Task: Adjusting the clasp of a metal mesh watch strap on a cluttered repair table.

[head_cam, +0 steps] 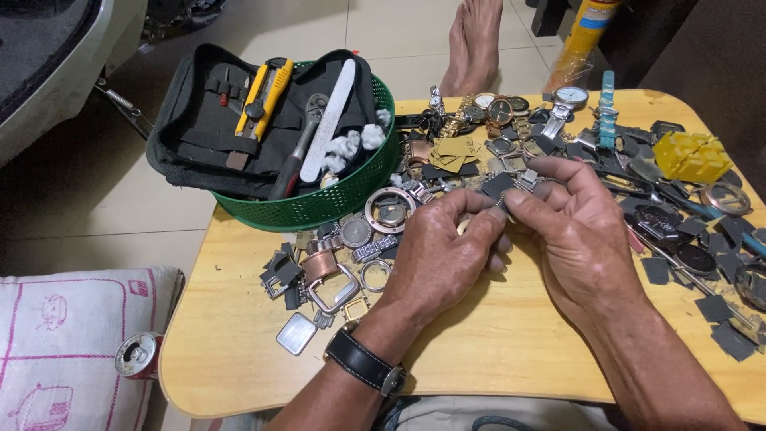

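Observation:
My left hand [439, 255] and my right hand [570, 223] meet over the middle of a small wooden table [495, 343]. Their fingertips pinch a small metal watch part [503, 206] between them; what it is exactly I cannot tell. A black-strapped watch [365, 363] is on my left wrist. Around the hands lie many watch cases, bezels and bracelet links [351, 255], with whole watches [499, 108] at the table's far edge.
A green plastic basket [319, 203] at the table's far left holds an open black tool pouch [207, 120] with a yellow utility knife, a ratchet and a white file. A yellow block [692, 156] sits far right. A drink can [137, 355] lies by a cushion [64, 343]. A bare foot [475, 40] rests beyond the table.

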